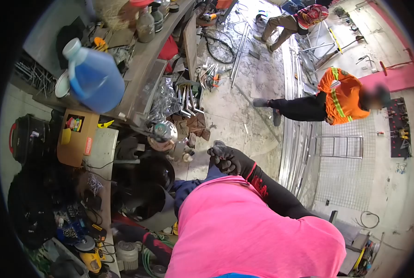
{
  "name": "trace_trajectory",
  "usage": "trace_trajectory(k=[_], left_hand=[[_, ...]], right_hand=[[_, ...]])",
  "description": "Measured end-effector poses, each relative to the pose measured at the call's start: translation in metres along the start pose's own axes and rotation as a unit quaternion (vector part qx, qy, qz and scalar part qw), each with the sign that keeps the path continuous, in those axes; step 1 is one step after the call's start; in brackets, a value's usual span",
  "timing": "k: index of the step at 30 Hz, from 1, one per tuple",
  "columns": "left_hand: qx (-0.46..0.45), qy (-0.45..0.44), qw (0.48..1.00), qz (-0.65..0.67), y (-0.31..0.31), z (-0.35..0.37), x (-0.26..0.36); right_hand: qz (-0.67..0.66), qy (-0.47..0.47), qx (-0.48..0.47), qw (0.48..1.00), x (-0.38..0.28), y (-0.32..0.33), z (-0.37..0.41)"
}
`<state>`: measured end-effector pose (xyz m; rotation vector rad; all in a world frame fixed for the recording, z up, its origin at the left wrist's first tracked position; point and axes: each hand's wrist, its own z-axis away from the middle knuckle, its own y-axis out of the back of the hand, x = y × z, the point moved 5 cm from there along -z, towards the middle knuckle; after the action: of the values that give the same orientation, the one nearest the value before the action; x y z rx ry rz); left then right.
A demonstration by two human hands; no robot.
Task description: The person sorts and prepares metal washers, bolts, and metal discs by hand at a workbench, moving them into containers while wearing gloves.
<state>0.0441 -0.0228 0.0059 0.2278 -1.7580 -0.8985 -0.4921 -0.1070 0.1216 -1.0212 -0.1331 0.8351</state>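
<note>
My right hand [224, 160], in a dark glove at the end of a black sleeve with red print, is at the centre, in front of my pink shirt [248, 227]. Its fingers look curled, and what they hold, if anything, I cannot make out. My left sleeve [153, 243] reaches toward dark bins [144, 201] at the lower left; the hand there is lost in the dark clutter. Near my right hand, brown cloths [191, 125] and small containers lie on the floor.
A workbench [140, 76] at upper left holds a blue-filled jug [95, 78] and bottles. A person in an orange jacket [343, 95] stands at right, another person [290, 25] farther off. Long metal bars [294, 120] lie on the floor. A yellow grinder [91, 259] is at lower left.
</note>
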Motion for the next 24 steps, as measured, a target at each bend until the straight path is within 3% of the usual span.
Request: trace_trajectory(k=[2,3,6,8,9,11,12,13,15,16,18,21,22,23,24], left_hand=[[-0.114,0.028,0.993,0.000,-0.031,0.059,-0.022],[-0.134,0.039,0.990,0.035,0.005,0.057,0.013],[-0.172,0.103,0.973,0.115,-0.054,0.190,-0.010],[-0.244,0.297,0.914,0.133,-0.060,0.252,-0.013],[-0.226,0.293,0.920,0.126,-0.057,0.271,-0.003],[-0.249,0.247,0.935,0.044,-0.064,0.315,0.019],[-0.322,0.098,0.939,-0.069,-0.072,0.327,0.011],[-0.348,-0.063,0.919,-0.175,-0.080,0.341,0.008],[-0.487,-0.163,0.784,-0.348,-0.089,0.387,0.044],[-0.483,-0.167,0.786,-0.348,-0.091,0.393,0.040],[-0.660,-0.298,0.624,-0.293,-0.129,0.436,0.043],[-0.655,-0.341,0.621,-0.262,-0.185,0.464,0.068],[-0.655,-0.284,0.659,-0.237,-0.205,0.466,0.075],[-0.651,-0.287,0.662,-0.236,-0.217,0.471,0.082],[-0.655,-0.140,0.726,-0.157,-0.228,0.474,0.102]], right_hand=[[0.000,-0.008,0.028,1.000,-0.011,0.010,0.009],[-0.057,-0.036,-0.026,0.997,-0.006,0.027,-0.012],[-0.015,-0.005,-0.049,0.999,-0.093,0.066,0.024],[-0.055,-0.044,-0.056,0.996,-0.129,0.107,0.026],[-0.085,-0.068,-0.052,0.993,-0.148,0.128,0.025],[-0.083,-0.069,-0.034,0.994,-0.182,0.169,0.035],[0.268,0.131,-0.037,0.954,-0.214,0.183,0.043],[0.309,0.138,-0.024,0.941,-0.227,0.195,0.059],[0.390,0.149,0.002,0.909,-0.252,0.220,0.090],[0.242,0.091,0.020,0.966,-0.257,0.237,0.100],[-0.046,0.008,0.020,0.999,-0.273,0.259,0.115],[-0.065,0.034,0.078,0.994,-0.312,0.273,0.138],[-0.063,0.037,0.073,0.995,-0.327,0.280,0.135],[-0.083,0.009,0.054,0.995,-0.342,0.285,0.132],[-0.105,-0.019,0.035,0.994,-0.353,0.288,0.128]])
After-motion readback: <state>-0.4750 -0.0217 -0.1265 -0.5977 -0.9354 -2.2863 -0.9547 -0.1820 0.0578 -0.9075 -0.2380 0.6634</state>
